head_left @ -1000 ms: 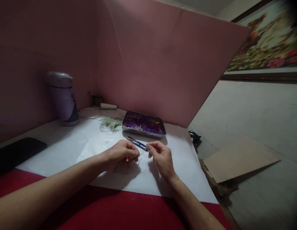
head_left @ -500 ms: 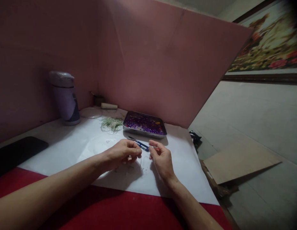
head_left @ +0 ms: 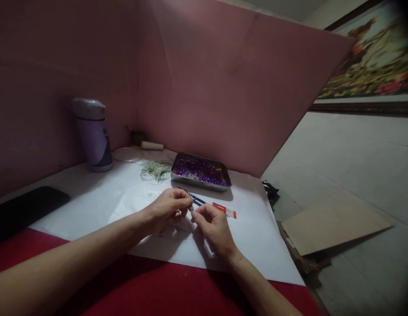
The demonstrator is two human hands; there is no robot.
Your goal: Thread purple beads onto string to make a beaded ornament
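My left hand is closed in a pinch above the white paper; the thin thread that hung from its fingers half a second ago is now too fine to follow. Close against its fingertips, my right hand pinches with thumb and forefinger. What sits between those right fingers is too small to make out. Just behind the hands lie blue thread snips, partly covered by my left hand. A small red and clear packet rests beside the snips. Farther back, a metal tray holds many purple beads.
A tangle of green thread lies left of the tray, with a pale roll behind it. A lilac tumbler stands at the back left, near a black phone-like slab. Pink panels wall the table's back and left.
My right hand has moved left to meet my left fingertips, uncovering the red and clear packet. My left hand has stayed nearly in place. The view has shifted slightly.
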